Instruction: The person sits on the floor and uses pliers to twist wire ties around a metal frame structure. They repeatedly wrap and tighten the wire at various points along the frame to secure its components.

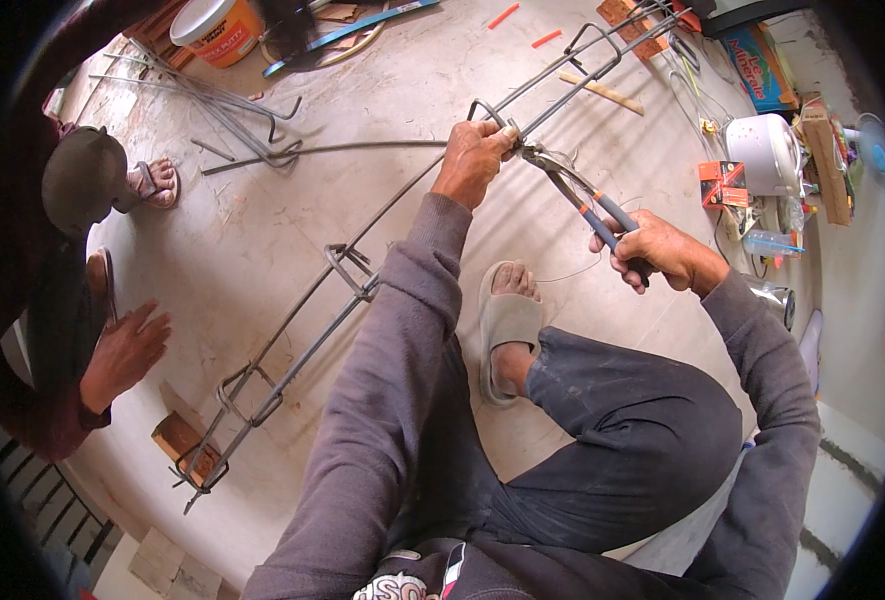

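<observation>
A long cage of steel rebar [315,337], with bent stirrups along it, runs diagonally from lower left to upper right. My left hand [470,162] is closed around the bars near the middle, by a stirrup. In my right hand [663,250] is a pair of pincers [591,213] with dark handles and orange bands. Their jaws meet the bars right beside my left fingertips, at a joint. A thin wire [575,276] curves loosely below the pincers. What my left fingertips pinch there is too small to make out.
Wooden blocks [185,447] prop the cage. Loose bent rods [225,117] lie at upper left, near a paint bucket [217,32]. A co-worker's hand [128,355] is at left. A white rounded appliance [763,154], a red box [723,185] and a plastic bottle [771,243] stand at right.
</observation>
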A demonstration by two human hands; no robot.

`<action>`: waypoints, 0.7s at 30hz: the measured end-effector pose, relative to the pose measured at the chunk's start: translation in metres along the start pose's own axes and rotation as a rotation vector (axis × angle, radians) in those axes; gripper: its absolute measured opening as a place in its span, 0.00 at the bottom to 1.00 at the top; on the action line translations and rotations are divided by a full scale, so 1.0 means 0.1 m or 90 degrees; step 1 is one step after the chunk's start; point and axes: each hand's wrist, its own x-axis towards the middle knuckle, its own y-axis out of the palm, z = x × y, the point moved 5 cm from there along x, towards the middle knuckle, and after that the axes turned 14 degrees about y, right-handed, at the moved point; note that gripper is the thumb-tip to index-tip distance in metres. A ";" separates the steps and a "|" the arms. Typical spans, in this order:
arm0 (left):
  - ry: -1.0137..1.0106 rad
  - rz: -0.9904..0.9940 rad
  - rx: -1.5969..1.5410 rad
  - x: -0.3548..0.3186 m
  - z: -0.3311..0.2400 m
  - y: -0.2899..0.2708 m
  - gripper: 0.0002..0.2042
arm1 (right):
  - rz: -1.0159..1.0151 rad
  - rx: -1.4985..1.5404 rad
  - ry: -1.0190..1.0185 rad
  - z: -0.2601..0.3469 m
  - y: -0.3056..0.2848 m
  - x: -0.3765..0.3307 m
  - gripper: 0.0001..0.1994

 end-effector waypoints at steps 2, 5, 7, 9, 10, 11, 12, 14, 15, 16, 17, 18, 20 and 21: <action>0.008 -0.005 -0.034 -0.01 0.01 -0.03 0.11 | 0.062 0.060 0.018 -0.01 0.06 0.02 0.17; -0.025 0.015 0.004 -0.05 -0.11 0.02 0.11 | 0.225 0.217 0.025 -0.12 0.16 0.02 0.19; -0.032 0.029 0.004 -0.07 -0.13 -0.01 0.12 | 0.293 0.256 0.021 -0.16 0.21 0.05 0.20; -0.036 0.035 -0.009 -0.08 -0.16 -0.02 0.13 | 0.335 0.270 0.002 -0.16 0.24 0.08 0.22; -0.038 0.033 -0.022 -0.08 -0.18 -0.03 0.14 | 0.297 0.244 -0.001 -0.16 0.24 0.09 0.23; -0.040 0.032 -0.035 -0.08 -0.20 -0.03 0.15 | 0.259 0.220 -0.004 -0.15 0.26 0.09 0.23; -0.031 0.032 -0.005 -0.06 -0.19 -0.04 0.16 | 0.219 0.194 -0.007 -0.15 0.26 0.09 0.24; -0.015 0.032 0.055 0.00 -0.20 -0.04 0.18 | 0.221 0.190 -0.034 -0.17 0.25 0.14 0.26; -0.021 0.034 0.046 0.03 -0.20 -0.04 0.18 | 0.222 0.189 -0.046 -0.17 0.25 0.16 0.28; -0.027 0.035 0.037 0.05 -0.20 -0.03 0.18 | 0.220 0.210 -0.059 -0.17 0.23 0.16 0.29; -0.033 0.037 0.028 0.07 -0.20 -0.03 0.18 | 0.218 0.230 -0.072 -0.16 0.22 0.16 0.31; -0.036 0.048 0.018 0.09 -0.19 -0.03 0.18 | 0.217 0.252 -0.085 -0.15 0.21 0.16 0.32; -0.041 0.071 -0.003 0.11 -0.18 -0.02 0.18 | 0.251 0.276 -0.081 -0.18 0.23 0.17 0.35; -0.038 0.079 -0.003 0.11 -0.19 -0.02 0.18 | 0.268 0.287 -0.079 -0.19 0.24 0.16 0.36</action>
